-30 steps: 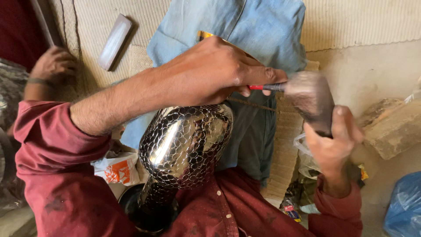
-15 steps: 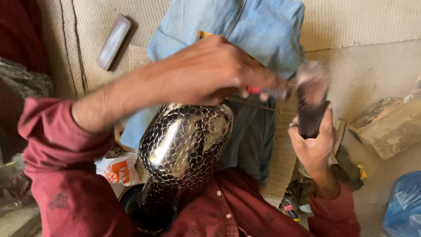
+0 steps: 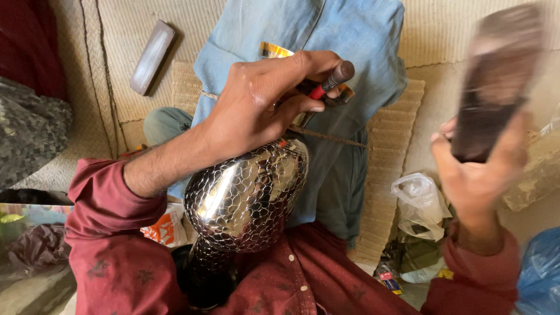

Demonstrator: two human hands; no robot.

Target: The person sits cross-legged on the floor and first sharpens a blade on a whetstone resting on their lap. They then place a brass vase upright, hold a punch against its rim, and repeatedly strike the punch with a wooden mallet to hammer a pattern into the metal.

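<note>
A shiny metal vase [image 3: 245, 195] with a hammered scale pattern rests tilted in my lap, its neck pointing down. My left hand [image 3: 265, 102] grips a thin chisel-like tool [image 3: 326, 84] with a red band and a brown end, its tip set against the vase's rounded body. My right hand [image 3: 478, 169] is raised at the right and holds a dark wooden mallet block [image 3: 496, 81], blurred by motion, well clear of the tool's end.
A blue cloth [image 3: 326, 35] covers my legs over woven mats [image 3: 385, 175]. A dark flat bar [image 3: 151, 55] lies on the mat at top left. Plastic bags [image 3: 417, 204] and small packets lie at the right, a blue bag [image 3: 539, 268] at the corner.
My right hand has swung the mallet block away from the tool's end, up and to the right. The left hand stays on the tool against the vase.
</note>
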